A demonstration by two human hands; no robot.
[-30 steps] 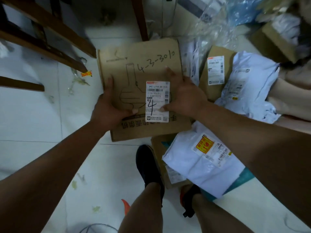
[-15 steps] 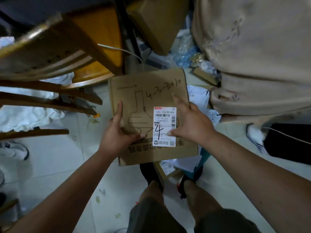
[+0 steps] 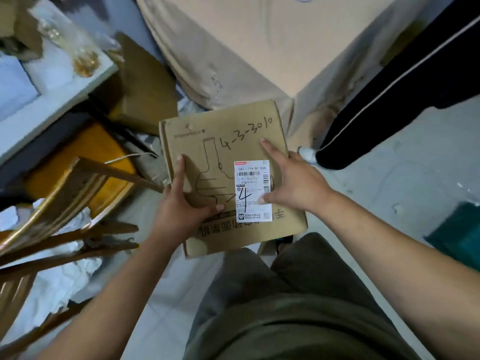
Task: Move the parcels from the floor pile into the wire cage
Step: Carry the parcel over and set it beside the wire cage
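The cardboard box [image 3: 233, 120] has left the floor pile; the carry is under way. Left hand [image 3: 179, 211] and right hand [image 3: 293, 183] clamp its sides, thumbs and forefingers spread on top.

Left hand [image 3: 179, 213], right hand [image 3: 298, 185]: pinching grip, forefingers straight.

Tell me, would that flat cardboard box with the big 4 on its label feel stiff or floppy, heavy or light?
Probably stiff: the cardboard box lies flat though the left hand and right hand hold only its side edges. Likely fairly light: a loose thumb-and-finger grip carries it. The matt board should hardly slip.
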